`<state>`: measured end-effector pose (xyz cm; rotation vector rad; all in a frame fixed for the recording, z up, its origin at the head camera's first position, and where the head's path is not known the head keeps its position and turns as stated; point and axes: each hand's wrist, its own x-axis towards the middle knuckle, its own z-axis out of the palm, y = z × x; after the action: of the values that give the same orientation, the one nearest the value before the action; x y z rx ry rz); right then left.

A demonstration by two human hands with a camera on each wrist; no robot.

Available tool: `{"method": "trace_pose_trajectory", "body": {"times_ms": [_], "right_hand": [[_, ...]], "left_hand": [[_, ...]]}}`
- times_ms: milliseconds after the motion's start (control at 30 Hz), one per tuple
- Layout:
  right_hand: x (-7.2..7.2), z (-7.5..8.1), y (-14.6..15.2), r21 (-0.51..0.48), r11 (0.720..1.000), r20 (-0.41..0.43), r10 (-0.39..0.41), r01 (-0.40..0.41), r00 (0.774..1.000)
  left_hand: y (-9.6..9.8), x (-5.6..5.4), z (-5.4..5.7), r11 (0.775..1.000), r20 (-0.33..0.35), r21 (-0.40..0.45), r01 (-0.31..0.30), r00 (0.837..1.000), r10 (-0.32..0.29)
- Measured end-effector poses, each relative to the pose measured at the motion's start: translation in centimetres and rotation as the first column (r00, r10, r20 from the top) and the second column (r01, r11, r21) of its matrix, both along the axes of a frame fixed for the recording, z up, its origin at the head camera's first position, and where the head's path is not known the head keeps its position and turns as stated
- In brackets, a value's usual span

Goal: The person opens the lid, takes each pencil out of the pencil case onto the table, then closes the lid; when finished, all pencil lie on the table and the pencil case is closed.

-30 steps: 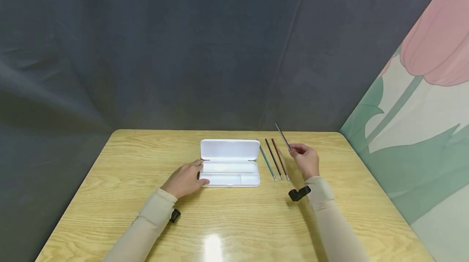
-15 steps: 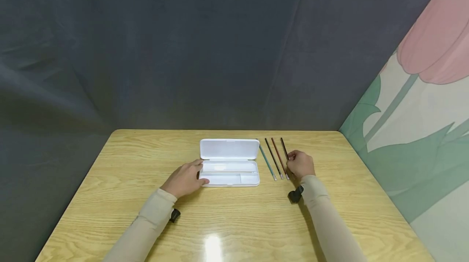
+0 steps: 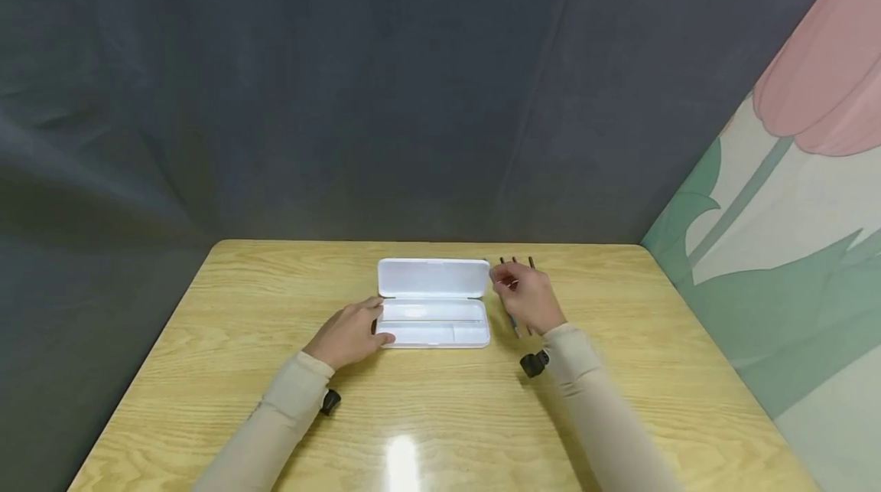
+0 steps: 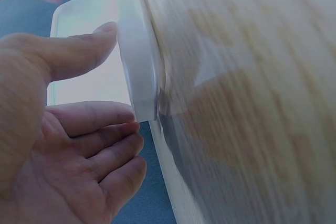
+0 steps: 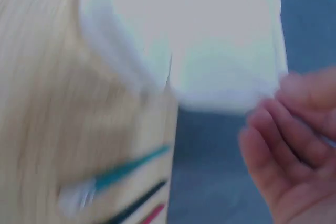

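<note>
A white pencil case (image 3: 417, 336) lies open on the table, its lid (image 3: 433, 278) tipped up at the back. With thumb on the front rim and fingers at the back corner, my left hand (image 3: 347, 334) holds the left end of the case. My right hand (image 3: 528, 299), blurred, hovers by the lid's right edge with loosely curled fingers, holding nothing that shows. Beneath it lies a row of slim pencils, partly hidden: a teal pencil (image 5: 119, 174), a black pencil (image 5: 137, 203), a red pencil (image 5: 153, 214) and another dark pencil (image 3: 531, 262).
The case has a long rear tray and a divided front tray. A wooden table (image 3: 427, 415) bears everything, its far edge close behind the lid. Dark cloth (image 3: 385, 94) hangs behind, and a tulip-patterned cloth (image 3: 798, 270) stands along the right side.
The right hand has laid a dark pencil down to the right of the others, released it, and moved left over the pencils to the lid. The left hand has stayed on the case.
</note>
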<state>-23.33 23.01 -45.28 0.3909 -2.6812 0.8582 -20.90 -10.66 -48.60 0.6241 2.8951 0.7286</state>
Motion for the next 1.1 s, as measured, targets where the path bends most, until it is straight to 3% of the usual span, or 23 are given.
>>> {"method": "trace_pose_trajectory", "body": {"times_ms": [133, 333, 533, 733, 933, 1100], "right_hand": [[-0.1, -0.8, -3.0, 0.051, 0.979, 0.092, 0.194, -0.199, 0.977], [-1.1, -3.8, -5.0, 0.129, 0.921, 0.190, 0.340, -0.367, 0.921], [-1.6, -4.6, -5.7, 0.137, 0.900, 0.243, 0.374, -0.413, 0.895], [-1.7, -3.8, -6.3, 0.175, 0.877, 0.209, 0.410, -0.447, 0.888], [-1.6, -3.5, -6.4, 0.152, 0.891, 0.202, 0.395, -0.427, 0.896], [-1.6, -3.1, -5.7, 0.078, 0.933, 0.243, 0.323, -0.350, 0.915]], "left_hand": [[0.2, 0.2, 0.0, 1.000, 0.006, 0.008, -0.002, 1.000, 0.002], [0.3, 0.1, 0.0, 1.000, -0.007, 0.003, -0.002, 1.000, 0.002], [0.3, -0.1, -0.1, 1.000, -0.012, -0.003, 0.001, 1.000, -0.001], [0.1, -0.2, 0.1, 1.000, -0.030, -0.002, 0.002, 1.000, -0.002], [0.1, -0.3, 0.0, 1.000, -0.021, -0.001, -0.003, 1.000, 0.003], [0.0, -0.3, -0.1, 1.000, -0.015, 0.007, -0.003, 1.000, 0.004]]}}
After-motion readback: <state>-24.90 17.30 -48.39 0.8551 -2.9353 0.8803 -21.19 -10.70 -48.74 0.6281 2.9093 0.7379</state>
